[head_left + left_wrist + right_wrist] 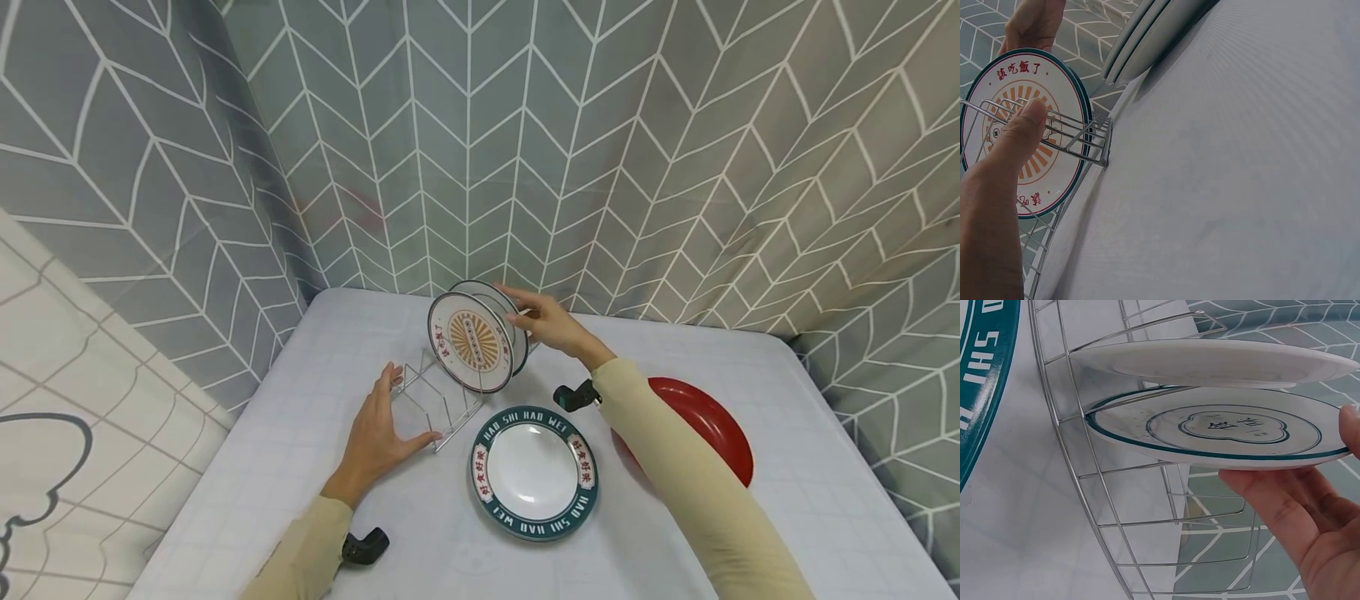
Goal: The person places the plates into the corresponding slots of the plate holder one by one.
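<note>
A wire dish rack (459, 427) stands on the table, its left end spanned by my left hand (371, 437), thumb at the near corner and fingers at the far side. In the left wrist view the thumb lies over the wires. A plate with an orange sunburst (472, 340) leans upright in the rack. Behind it, my right hand (551, 325) holds a second plate by its edge. In the right wrist view that plate (1235, 428) shows a thin green pattern and rim, and its lower edge is between the wires; thumb and fingers pinch its opposite edge.
In front of the rack lies a stack of green-rimmed plates (534, 471), several edges showing in the left wrist view. To its right is a red dish (705, 425), partly hidden under my right sleeve (675, 467). A patterned curtain (495, 150) rises behind the table.
</note>
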Demonstrator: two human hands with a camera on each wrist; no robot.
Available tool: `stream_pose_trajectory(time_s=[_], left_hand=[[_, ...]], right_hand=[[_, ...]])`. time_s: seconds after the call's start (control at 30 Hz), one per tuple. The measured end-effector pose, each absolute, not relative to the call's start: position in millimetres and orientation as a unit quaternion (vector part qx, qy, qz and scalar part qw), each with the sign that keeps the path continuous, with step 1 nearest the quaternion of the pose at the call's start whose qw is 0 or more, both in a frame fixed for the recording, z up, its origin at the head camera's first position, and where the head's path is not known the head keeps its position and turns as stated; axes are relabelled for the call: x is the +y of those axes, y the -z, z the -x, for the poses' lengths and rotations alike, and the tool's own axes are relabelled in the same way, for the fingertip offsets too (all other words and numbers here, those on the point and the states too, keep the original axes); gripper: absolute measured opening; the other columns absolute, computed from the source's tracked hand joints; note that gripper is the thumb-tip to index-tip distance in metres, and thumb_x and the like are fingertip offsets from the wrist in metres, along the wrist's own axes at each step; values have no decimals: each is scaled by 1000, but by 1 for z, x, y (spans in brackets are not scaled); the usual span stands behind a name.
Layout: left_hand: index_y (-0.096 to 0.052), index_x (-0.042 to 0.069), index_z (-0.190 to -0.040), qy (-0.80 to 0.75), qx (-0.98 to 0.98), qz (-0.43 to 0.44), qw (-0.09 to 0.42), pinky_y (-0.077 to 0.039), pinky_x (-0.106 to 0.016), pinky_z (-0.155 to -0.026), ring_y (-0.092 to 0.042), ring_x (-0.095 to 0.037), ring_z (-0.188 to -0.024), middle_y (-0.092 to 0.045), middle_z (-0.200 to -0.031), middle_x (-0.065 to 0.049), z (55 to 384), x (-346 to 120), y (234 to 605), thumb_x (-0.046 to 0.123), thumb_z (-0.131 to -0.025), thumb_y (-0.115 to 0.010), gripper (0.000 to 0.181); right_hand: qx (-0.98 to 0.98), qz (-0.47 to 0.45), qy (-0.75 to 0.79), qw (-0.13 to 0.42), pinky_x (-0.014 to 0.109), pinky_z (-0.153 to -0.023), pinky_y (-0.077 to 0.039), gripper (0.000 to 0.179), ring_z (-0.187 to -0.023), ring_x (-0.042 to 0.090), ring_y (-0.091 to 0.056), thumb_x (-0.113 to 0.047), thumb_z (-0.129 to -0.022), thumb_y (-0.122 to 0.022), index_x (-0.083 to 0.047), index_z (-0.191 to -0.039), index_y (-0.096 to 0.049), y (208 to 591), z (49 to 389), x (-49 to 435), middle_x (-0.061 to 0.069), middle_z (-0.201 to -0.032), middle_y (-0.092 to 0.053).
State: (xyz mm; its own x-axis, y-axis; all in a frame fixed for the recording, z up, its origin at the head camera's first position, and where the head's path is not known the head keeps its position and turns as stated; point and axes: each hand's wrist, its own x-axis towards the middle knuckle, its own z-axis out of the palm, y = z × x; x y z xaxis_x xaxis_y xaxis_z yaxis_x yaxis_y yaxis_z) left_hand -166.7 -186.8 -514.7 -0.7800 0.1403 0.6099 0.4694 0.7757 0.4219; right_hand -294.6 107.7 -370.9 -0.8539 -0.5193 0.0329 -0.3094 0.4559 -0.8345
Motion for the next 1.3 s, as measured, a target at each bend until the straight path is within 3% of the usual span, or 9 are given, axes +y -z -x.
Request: stream_pose_trajectory(time_s=[0.13,0.23,0.37,0.47,0.63,0.8,1.03,1.3], left_hand=[[-16,-1,-154,293,-893,176,292,-45,-50,-107,-50,-35,-131,-47,-146,-20,167,-187,515,66,-61,-82,132],[-16,-1,-154,298,-893,176,290,-44,-50,-108,-50,-35,-132,-47,-146,-20,166,-187,515,66,-62,-82,132],[-17,-2,-154,300,-892,176,289,-45,-50,-108,-50,-34,-131,-47,-146,-20,165,-186,515,69,-63,-79,130],[-17,-2,-154,300,-892,176,288,-45,-50,-107,-51,-34,-131,-47,-146,-20,165,-185,515,66,-62,-81,131],[-15,0,-155,296,-894,175,289,-45,-49,-108,-51,-34,-130,-47,-146,-19,166,-185,516,58,-59,-87,133],[-15,0,-155,297,-891,178,293,-44,-49,-108,-51,-34,-130,-47,-146,-19,167,-185,517,55,-57,-89,135],[-17,1,-155,299,-893,174,288,-44,-48,-108,-51,-34,-130,-47,-146,-20,166,-185,514,56,-58,-88,133],[-18,1,-154,302,-897,167,277,-44,-47,-109,-51,-33,-131,-46,-146,-19,164,-184,513,55,-58,-89,131]], right_hand=[[844,244,463,121,39,-75,-59,55,-116,34,-59,-17,-101,-54,-31,-151,-37,371,294,108,20,-136,-47],[841,255,457,133,47,-86,-59,57,-120,37,-57,-19,-101,-55,-30,-153,-34,368,294,112,21,-139,-47],[833,270,464,133,54,-104,-48,62,-130,39,-50,-22,-100,-56,-27,-155,-28,355,289,124,22,-145,-46],[825,279,477,119,58,-110,-40,63,-136,38,-45,-21,-100,-56,-25,-156,-27,347,280,138,20,-147,-47],[835,278,462,112,63,-109,-39,61,-135,39,-45,-16,-99,-57,-19,-154,-33,365,254,162,19,-145,-50],[844,267,439,156,59,-103,-47,56,-131,43,-46,-13,-97,-58,-9,-149,-40,402,225,182,24,-143,-49],[843,252,431,202,63,-105,-42,57,-133,44,-44,-18,-96,-60,-5,-148,-41,439,198,200,24,-144,-48],[858,228,423,180,53,-101,-51,57,-125,40,-52,-18,-94,-64,-7,-146,-44,455,181,210,19,-137,-56]])
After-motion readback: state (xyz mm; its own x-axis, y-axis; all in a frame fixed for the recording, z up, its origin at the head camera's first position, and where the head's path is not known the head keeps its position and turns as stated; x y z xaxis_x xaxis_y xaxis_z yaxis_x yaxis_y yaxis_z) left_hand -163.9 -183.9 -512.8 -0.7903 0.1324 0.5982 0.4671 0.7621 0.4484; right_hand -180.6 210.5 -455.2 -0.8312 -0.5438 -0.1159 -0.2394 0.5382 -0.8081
